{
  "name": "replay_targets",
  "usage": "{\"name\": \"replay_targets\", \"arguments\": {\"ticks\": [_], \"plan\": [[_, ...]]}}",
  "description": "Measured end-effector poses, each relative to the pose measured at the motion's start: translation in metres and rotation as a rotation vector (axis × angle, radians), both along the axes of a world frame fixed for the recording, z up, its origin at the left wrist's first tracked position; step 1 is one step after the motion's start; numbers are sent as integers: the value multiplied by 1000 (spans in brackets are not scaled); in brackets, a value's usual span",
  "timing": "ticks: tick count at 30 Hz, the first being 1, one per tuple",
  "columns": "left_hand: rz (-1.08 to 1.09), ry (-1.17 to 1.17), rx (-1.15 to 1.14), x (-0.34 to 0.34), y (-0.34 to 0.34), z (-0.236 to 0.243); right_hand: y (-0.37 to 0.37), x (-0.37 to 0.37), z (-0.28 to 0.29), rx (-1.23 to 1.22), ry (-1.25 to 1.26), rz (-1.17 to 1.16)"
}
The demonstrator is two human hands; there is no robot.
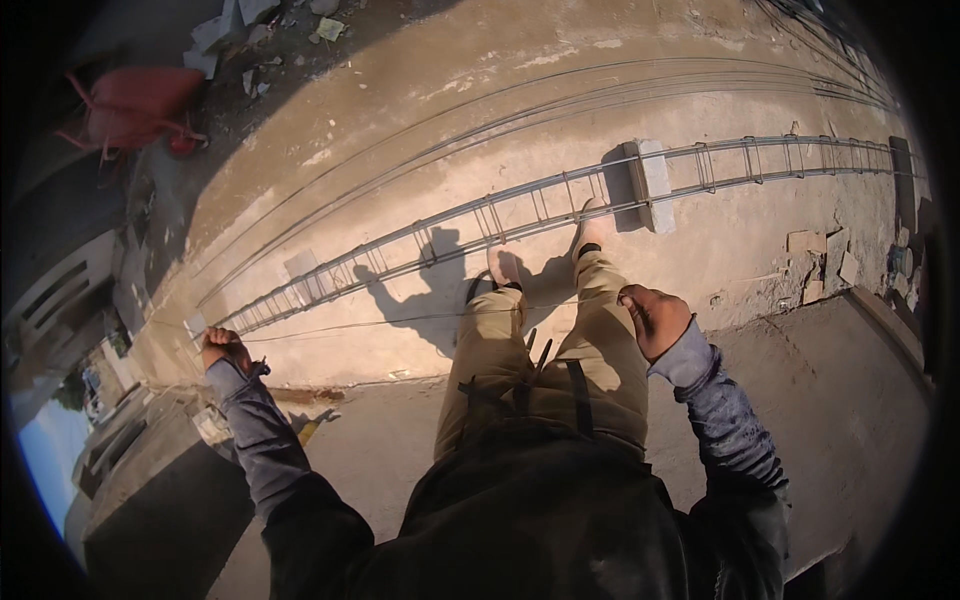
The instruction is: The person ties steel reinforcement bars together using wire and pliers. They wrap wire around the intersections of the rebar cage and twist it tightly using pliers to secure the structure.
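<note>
My left hand [225, 350] is stretched out to the left, its fingers closed on the end of a thin steel wire [400, 322]. The wire runs straight across in front of my knees to my right hand [652, 320], which is a closed fist on its other end. Both arms wear dark grey sleeves. Just beyond my feet [505, 265] lies a long rebar cage [470, 222], made of parallel bars with several stirrups. It stretches from lower left to upper right across the concrete floor [420, 140].
The cage rests on a grey concrete block [652, 185] and a smaller block [300, 268]. Loose long rods [600, 85] lie farther out. Broken bricks [822, 262] sit at the right, rubble [235, 30] and a red object [135, 105] at the upper left. A ledge edge [160, 470] drops off at the left.
</note>
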State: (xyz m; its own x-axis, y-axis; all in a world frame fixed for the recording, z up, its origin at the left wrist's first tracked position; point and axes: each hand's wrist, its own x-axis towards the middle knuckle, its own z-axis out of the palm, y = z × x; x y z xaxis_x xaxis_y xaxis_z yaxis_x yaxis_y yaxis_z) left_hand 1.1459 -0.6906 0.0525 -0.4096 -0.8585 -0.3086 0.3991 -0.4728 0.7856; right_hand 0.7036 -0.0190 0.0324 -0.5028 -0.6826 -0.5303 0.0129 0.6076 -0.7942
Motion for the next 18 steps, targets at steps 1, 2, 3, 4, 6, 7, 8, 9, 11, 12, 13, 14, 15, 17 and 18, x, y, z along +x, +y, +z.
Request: {"name": "replay_targets", "arguments": {"ticks": [1, 2, 3, 4, 6, 7, 8, 9, 11, 12, 13, 14, 15, 17, 18], "plan": [[70, -140, 8, -29, 19, -14, -12, 7, 3, -31, -308, -296], [99, -257, 5, -51, 35, -16, -24, 10, 5, -85, -608, -593], [124, -349, -17, -54, 44, -20, -31, 18, 9, -395, -974, -700], [153, -410, -18, -57, 46, -28, -35, 33, 16, -701, -1337, -809], [236, -462, -8, -43, 29, -65, -40, 58, 24, -979, -1051, -157], [290, -485, 17, -35, 23, -78, -68, 50, 26, -1065, -1128, 401], [348, -507, 48, -22, 21, -88, -82, 65, 40, -884, -1184, 631], [358, -483, 81, -8, 23, -96, -87, 76, 46, -558, -1100, 863], [356, -407, 178, 7, 32, -122, -87, 93, 52, 90, -593, 1083], [356, -396, 218, 19, 37, -133, -92, 94, 54, 318, -352, 1096], [355, -342, 242, 36, 43, -149, -98, 90, 55, 532, -95, 1098], [357, -289, 263, 57, 52, -168, -93, 85, 44, 545, 175, 844], [356, -238, 280, 72, 62, -180, -87, 80, 30, 533, 436, 581], [248, -264, 218, 73, 108, -185, -102, 70, 25, 215, 566, 80], [295, -287, 294, 85, 122, -198, -112, 59, 41, 31, -105, -284]]}}
